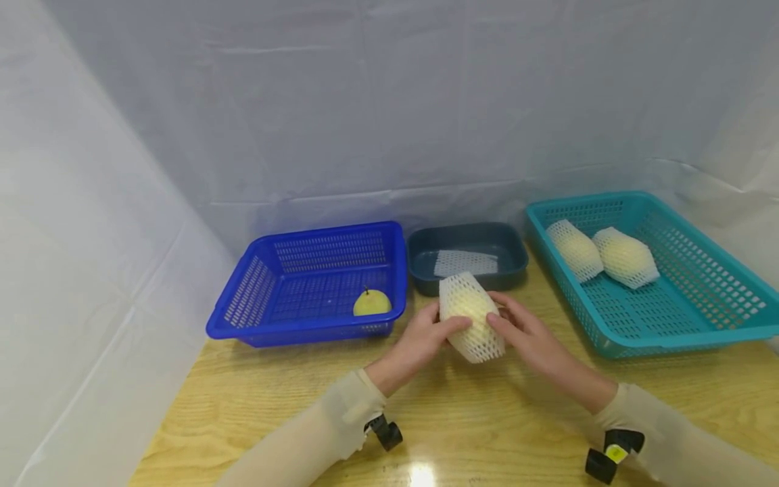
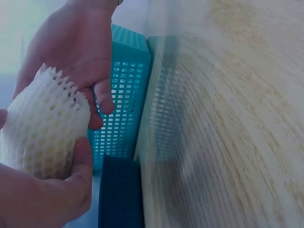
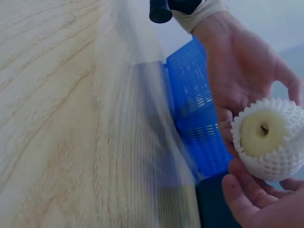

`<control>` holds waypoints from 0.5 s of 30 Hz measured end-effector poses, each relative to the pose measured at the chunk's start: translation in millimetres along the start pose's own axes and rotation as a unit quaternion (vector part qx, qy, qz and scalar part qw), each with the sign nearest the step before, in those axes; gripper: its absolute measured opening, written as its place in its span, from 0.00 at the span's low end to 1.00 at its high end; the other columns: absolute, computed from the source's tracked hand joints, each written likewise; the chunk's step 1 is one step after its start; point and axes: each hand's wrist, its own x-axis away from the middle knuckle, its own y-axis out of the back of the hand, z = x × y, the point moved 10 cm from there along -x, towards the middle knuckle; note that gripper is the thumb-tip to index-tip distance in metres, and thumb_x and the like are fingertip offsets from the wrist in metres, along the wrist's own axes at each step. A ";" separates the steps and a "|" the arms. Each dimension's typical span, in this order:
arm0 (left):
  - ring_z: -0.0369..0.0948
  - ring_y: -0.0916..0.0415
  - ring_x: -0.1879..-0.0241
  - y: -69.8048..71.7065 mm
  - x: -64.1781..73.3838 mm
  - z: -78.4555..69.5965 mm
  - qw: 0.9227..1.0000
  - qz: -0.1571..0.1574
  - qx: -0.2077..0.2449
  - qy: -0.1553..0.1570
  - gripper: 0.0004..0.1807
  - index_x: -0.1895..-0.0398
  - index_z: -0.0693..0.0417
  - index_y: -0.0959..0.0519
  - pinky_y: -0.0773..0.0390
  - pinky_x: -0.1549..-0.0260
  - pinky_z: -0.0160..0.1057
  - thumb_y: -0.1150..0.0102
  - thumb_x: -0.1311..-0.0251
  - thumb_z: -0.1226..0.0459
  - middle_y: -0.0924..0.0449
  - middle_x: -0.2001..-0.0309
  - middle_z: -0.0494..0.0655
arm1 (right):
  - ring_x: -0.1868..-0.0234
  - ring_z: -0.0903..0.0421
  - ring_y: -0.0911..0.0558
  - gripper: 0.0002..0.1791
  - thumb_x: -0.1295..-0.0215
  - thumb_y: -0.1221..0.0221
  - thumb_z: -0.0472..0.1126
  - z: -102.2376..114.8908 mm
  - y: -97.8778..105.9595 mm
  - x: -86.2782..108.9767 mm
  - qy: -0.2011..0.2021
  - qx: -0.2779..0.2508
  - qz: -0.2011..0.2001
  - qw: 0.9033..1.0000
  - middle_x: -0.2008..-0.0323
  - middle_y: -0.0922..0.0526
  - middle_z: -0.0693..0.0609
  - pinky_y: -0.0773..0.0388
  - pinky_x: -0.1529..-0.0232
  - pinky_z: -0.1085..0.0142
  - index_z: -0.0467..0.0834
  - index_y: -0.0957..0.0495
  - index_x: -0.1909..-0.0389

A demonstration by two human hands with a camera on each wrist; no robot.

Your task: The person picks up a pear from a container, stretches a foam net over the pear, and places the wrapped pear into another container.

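A pale yellow pear in a white foam net [image 1: 471, 314] is held above the table between both hands. My left hand [image 1: 422, 343] grips its left side, thumb across the front of the net. From the other side my right hand [image 1: 535, 339] holds it, thumb also on the front. In the right wrist view the pear's bare end [image 3: 261, 134] shows through the net's opening, with a dark brown spot in its middle. The left wrist view shows the ragged rim of the foam net [image 2: 66, 85] close to the right palm.
A blue basket [image 1: 307, 331] at left holds one bare pear [image 1: 372, 303]. A dark teal tray [image 1: 420, 267] behind the hands contains a flat foam net [image 1: 465, 262]. At right, a teal basket [image 1: 669, 338] holds two netted pears [image 1: 625, 257]. All stand on a wooden table [image 1: 487, 426].
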 end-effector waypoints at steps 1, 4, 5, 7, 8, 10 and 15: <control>0.42 0.20 0.49 -0.5 0.0 0.2 1.000 0.003 0.008 0.000 0.29 0.32 0.61 0.32 0.19 0.48 0.42 0.41 0.32 0.58 0.20 0.43 0.57 | 0.49 0.54 0.20 0.28 0.20 0.52 0.44 -0.3 -0.1 0.0 -0.007 -0.005 0.003 1.000 0.40 0.25 0.31 0.19 0.54 0.65 0.36 0.42 0.26; 0.42 0.21 0.49 -3.3 0.0 -0.3 0.999 0.017 0.039 -0.004 0.29 0.31 0.63 0.34 0.20 0.48 0.40 0.45 0.32 0.61 0.22 0.42 0.60 | 0.49 0.55 0.20 0.30 0.21 0.50 0.45 -2.7 -2.5 -0.1 -0.028 -0.018 0.020 0.999 0.38 0.26 0.30 0.19 0.53 0.65 0.37 0.44 0.25; 0.41 0.21 0.50 -3.9 0.0 -0.5 0.999 0.019 0.047 -0.005 0.29 0.31 0.63 0.34 0.20 0.48 0.40 0.45 0.33 0.62 0.22 0.42 0.60 | 0.49 0.55 0.19 0.31 0.21 0.50 0.45 -3.5 -3.4 -0.3 -0.031 -0.020 0.025 0.999 0.38 0.26 0.30 0.19 0.53 0.65 0.37 0.45 0.25; 0.40 0.21 0.51 -4.9 0.1 -0.5 0.998 0.024 0.058 -0.008 0.29 0.31 0.64 0.34 0.20 0.49 0.37 0.46 0.33 0.63 0.22 0.42 0.61 | 0.48 0.52 0.19 0.33 0.22 0.48 0.44 -4.5 -5.5 -0.5 -0.035 -0.028 0.036 0.998 0.39 0.26 0.29 0.19 0.53 0.64 0.36 0.46 0.24; 0.40 0.21 0.51 -5.3 0.2 -0.5 0.998 0.026 0.062 -0.009 0.29 0.30 0.65 0.35 0.20 0.50 0.37 0.46 0.34 0.64 0.22 0.42 0.61 | 0.47 0.51 0.19 0.33 0.22 0.48 0.43 -5.0 -6.3 -0.6 -0.036 -0.030 0.040 0.998 0.39 0.27 0.28 0.19 0.53 0.64 0.36 0.47 0.24; 0.39 0.21 0.52 -5.3 0.3 0.6 0.997 0.027 0.065 -0.009 0.30 0.30 0.64 0.35 0.21 0.50 0.36 0.46 0.34 0.64 0.22 0.42 0.61 | 0.46 0.50 0.19 0.33 0.22 0.48 0.43 -5.2 -6.8 -0.5 -0.035 -0.033 0.040 0.998 0.39 0.27 0.28 0.19 0.52 0.65 0.35 0.47 0.24; 0.40 0.21 0.52 -2.9 0.4 2.9 0.998 0.017 0.059 0.003 0.31 0.28 0.61 0.36 0.20 0.51 0.39 0.43 0.33 0.61 0.23 0.41 0.58 | 0.48 0.56 0.19 0.32 0.22 0.49 0.43 -3.7 -5.3 0.8 -0.023 -0.036 0.022 0.999 0.38 0.27 0.27 0.19 0.53 0.66 0.35 0.46 0.25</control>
